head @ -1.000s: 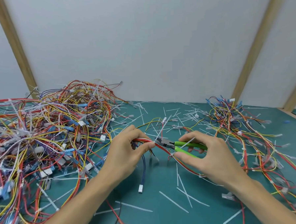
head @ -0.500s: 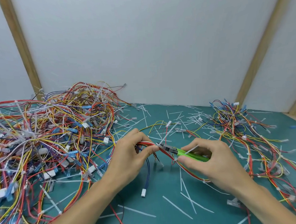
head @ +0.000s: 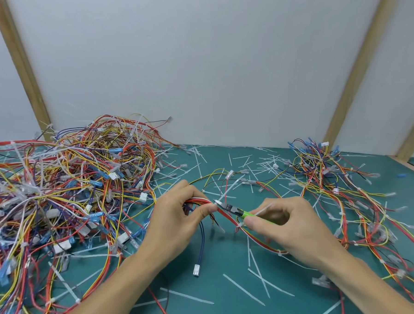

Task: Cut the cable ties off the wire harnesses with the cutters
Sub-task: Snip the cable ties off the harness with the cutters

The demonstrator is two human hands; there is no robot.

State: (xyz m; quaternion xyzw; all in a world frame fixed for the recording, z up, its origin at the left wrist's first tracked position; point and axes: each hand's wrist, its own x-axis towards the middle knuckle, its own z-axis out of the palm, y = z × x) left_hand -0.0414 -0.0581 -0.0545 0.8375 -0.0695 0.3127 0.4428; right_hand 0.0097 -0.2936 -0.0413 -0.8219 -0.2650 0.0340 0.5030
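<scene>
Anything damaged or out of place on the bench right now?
Nothing looks damaged. White cut cable-tie strips litter the teal mat, as expected for this job. The left hand holds the red wire bundle; the right hand holds green-handled cutters.

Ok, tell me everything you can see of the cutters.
The cutters are small, with bright green handles and a dark metal head. The right hand grips the handles, mostly hiding them. They lie nearly level above the green mat, tips pointing left at a white cable tie on the red wire bundle that the left hand pinches.
</scene>
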